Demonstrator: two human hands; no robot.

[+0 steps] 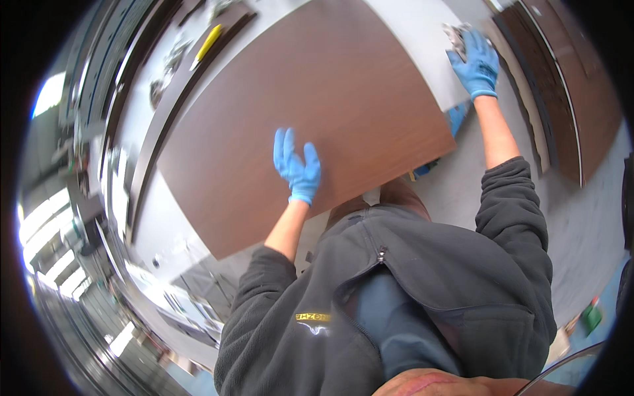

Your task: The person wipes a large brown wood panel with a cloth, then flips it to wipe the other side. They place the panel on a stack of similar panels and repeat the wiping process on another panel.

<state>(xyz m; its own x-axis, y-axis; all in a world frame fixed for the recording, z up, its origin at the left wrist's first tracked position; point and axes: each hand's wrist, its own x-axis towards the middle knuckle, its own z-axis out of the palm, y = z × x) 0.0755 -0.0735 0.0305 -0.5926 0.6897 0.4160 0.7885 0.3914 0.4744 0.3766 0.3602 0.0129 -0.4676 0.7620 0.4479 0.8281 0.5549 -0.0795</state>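
Observation:
A large brown wood-grain panel lies flat before me on a pale worktable. Over its near left part is my left hand in a blue glove, fingers stretched and thumb apart, holding nothing. Whether it touches the panel or hovers just above, I cannot tell. My right hand, also gloved in blue, is reached out beyond the panel's right edge. Under its fingers is a crumpled greyish cloth, partly hidden by the hand.
Along the left, a long dark strip carries a yellow utility knife, with crumpled plastic beside it. More dark brown panels stand or lie at the right. Something blue shows at the panel's right corner.

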